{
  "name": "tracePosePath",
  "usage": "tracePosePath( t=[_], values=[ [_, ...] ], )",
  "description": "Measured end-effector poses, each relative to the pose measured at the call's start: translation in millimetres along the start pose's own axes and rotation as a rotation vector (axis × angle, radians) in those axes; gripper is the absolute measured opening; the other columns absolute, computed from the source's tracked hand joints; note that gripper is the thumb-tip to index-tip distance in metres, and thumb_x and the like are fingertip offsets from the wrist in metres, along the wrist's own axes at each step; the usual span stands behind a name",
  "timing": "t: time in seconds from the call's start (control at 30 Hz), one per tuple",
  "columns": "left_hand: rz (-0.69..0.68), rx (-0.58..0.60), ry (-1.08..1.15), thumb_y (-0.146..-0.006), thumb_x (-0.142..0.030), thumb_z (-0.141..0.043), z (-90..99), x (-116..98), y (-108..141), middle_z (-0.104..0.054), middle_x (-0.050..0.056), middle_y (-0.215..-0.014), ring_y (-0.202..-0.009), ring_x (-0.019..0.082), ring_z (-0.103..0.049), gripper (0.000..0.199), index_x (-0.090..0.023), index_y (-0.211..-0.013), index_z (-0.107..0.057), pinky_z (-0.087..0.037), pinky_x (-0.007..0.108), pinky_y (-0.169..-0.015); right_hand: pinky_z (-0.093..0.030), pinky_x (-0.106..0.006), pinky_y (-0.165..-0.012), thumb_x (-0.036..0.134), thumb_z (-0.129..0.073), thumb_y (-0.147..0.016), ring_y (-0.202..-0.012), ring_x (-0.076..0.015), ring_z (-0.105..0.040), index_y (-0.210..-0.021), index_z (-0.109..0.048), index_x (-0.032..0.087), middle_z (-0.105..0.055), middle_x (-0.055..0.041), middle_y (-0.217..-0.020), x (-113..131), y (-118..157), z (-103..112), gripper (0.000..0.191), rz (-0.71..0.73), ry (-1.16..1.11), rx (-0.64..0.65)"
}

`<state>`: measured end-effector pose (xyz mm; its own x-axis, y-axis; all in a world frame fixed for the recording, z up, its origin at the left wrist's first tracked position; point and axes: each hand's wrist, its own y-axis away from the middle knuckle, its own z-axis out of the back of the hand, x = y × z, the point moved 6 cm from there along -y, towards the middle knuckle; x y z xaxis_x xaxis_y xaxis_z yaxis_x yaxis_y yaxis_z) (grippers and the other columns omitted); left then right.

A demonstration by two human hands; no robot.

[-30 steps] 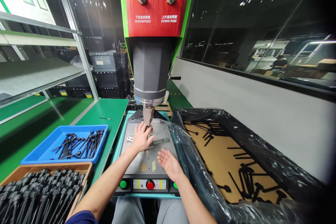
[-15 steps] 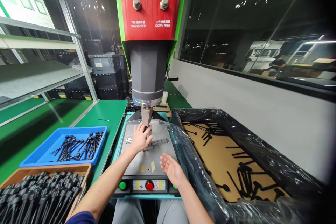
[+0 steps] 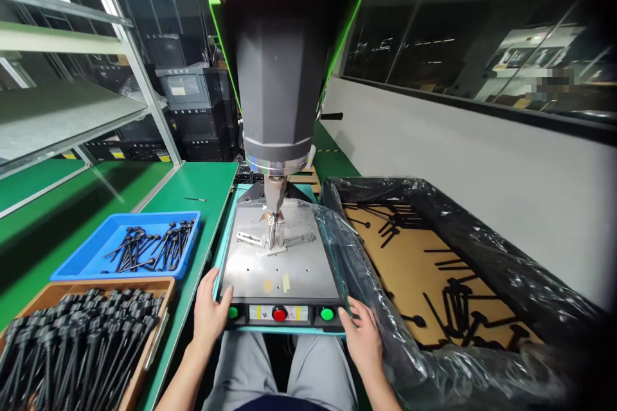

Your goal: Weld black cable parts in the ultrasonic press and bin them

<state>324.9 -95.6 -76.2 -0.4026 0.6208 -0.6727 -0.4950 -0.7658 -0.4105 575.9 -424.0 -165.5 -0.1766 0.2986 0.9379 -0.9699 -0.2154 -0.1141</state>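
My left hand (image 3: 211, 309) is at the left front corner of the machine base, fingers apart, its thumb beside the left green button (image 3: 233, 313). At the right front corner, my right hand (image 3: 362, 332) has its fingers spread and its thumb near the right green button (image 3: 327, 314). Neither hand holds anything. Between them on the front panel is a red button (image 3: 279, 313). The machine's metal horn (image 3: 275, 196) points down at a small metal fixture (image 3: 274, 237) on the grey plate (image 3: 260, 276). Whether a part sits in the fixture is too small to tell.
A blue tray (image 3: 87, 263) holding black ribbed strips lies on the left green table (image 3: 205, 183). Nearer stands a brown bin (image 3: 166, 298) full of similar parts. On the right is a large box lined with black plastic (image 3: 409, 350), with black parts scattered on cardboard (image 3: 409, 282).
My left hand has left the fixture under the horn and come back to the base's left front corner. My right hand has moved down and right to the right corner. The view has tilted downward.
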Motion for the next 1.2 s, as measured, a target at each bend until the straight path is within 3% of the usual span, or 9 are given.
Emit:
tracePosePath(
  t=[0.1,0.23,0.53,0.8,1.07,1.2],
  values=[
    [0.136,0.113,0.006,-0.081,-0.045,-0.061,-13.4,45.9,31.9,-0.052,0.016,-0.135,-0.126,0.032,-0.050,0.064,-0.016,-0.136,-0.045,-0.040,0.053,-0.107,-0.045,-0.047,-0.094,0.062,-0.058,-0.075,-0.118,-0.0356,-0.052,-0.132,-0.051,0.020,-0.052,-0.0154,-0.132,-16.1,6.9,-10.4,0.071,0.036,0.196,0.046],
    [0.187,0.208,0.081,-0.080,-0.043,-0.061,-26.6,67.5,44.6,-0.055,0.012,-0.134,-0.123,0.031,-0.053,0.060,-0.020,-0.134,-0.048,-0.048,0.048,-0.099,-0.040,-0.049,-0.101,0.062,-0.054,-0.077,-0.126,-0.0382,-0.046,-0.138,-0.042,0.017,-0.048,-0.0177,-0.134,-27.7,7.6,-27.2,0.077,0.028,0.281,0.096],
    [0.212,0.206,0.144,-0.082,-0.042,-0.060,-29.8,76.1,44.6,-0.054,0.010,-0.135,-0.126,0.030,-0.051,0.056,-0.024,-0.133,-0.047,-0.046,0.048,-0.100,-0.039,-0.047,-0.103,0.060,-0.056,-0.076,-0.125,-0.0368,-0.047,-0.137,-0.043,0.019,-0.050,-0.0160,-0.131,-31.8,5.0,-28.9,0.075,0.031,0.261,0.067],
    [0.172,0.216,0.166,-0.082,-0.042,-0.060,-29.2,74.9,48.4,-0.050,0.011,-0.140,-0.130,0.030,-0.047,0.062,-0.023,-0.138,-0.044,-0.043,0.048,-0.105,-0.040,-0.047,-0.102,0.061,-0.056,-0.077,-0.126,-0.0356,-0.047,-0.140,-0.039,0.023,-0.048,-0.0144,-0.134,-32.6,6.1,-28.7,0.076,0.026,0.230,0.122],
    [0.174,0.160,0.121,-0.082,-0.042,-0.058,-27.1,70.3,47.7,-0.055,0.012,-0.135,-0.123,0.031,-0.054,0.059,-0.020,-0.135,-0.048,-0.048,0.048,-0.099,-0.037,-0.049,-0.104,0.063,-0.053,-0.078,-0.129,-0.0372,-0.043,-0.142,-0.037,0.017,-0.045,-0.0186,-0.136,-33.2,6.7,-30.2,0.080,0.005,0.225,0.145],
    [0.234,0.124,0.109,-0.081,-0.045,-0.057,-20.8,60.3,44.0,-0.057,0.012,-0.130,-0.117,0.033,-0.057,0.055,-0.021,-0.130,-0.054,-0.052,0.049,-0.091,-0.037,-0.049,-0.105,0.064,-0.054,-0.078,-0.129,-0.0367,-0.044,-0.141,-0.039,0.021,-0.046,-0.0163,-0.136,-35.4,6.4,-29.4,0.077,0.004,0.203,0.135]
  ],
)
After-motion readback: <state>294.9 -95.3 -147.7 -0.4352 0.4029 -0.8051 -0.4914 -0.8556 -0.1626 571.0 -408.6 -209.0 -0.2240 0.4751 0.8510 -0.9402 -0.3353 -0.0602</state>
